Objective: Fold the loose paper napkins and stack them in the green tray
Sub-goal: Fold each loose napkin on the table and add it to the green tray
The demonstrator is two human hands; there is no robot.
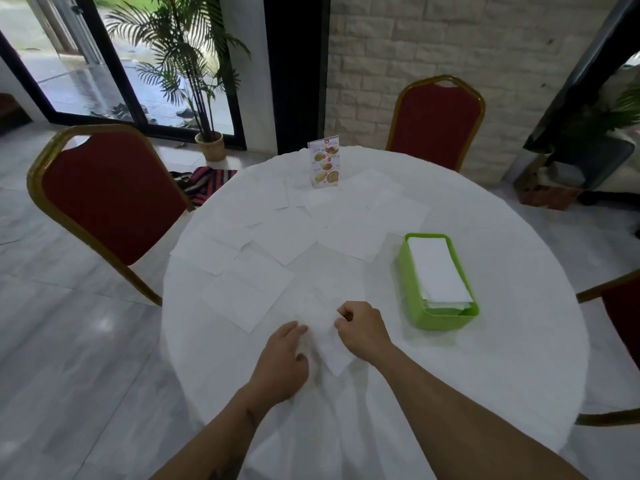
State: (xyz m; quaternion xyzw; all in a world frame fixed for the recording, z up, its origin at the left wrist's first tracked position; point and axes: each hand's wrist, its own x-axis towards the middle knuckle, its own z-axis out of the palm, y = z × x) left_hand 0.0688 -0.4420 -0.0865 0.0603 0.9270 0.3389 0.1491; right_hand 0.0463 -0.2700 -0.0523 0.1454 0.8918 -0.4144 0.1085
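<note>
Several loose white paper napkins point(249, 292) lie flat across the round white table point(502, 358). A green tray point(446, 318) stands to the right, holding a stack of folded napkins point(438, 268). Close to the table's near edge lies one napkin point(329, 341), partly folded into a narrow strip. My left hand point(282, 358) presses on its left side with fingers curled over the paper. My right hand point(362, 329) pinches its right edge between thumb and fingers.
A standing menu card point(325, 161) is at the far side of the table among the napkins. Red chairs with gold frames stand at the left point(104, 192), far right point(438, 123) and right edge point(620, 313). A potted palm point(209, 143) stands by the glass door.
</note>
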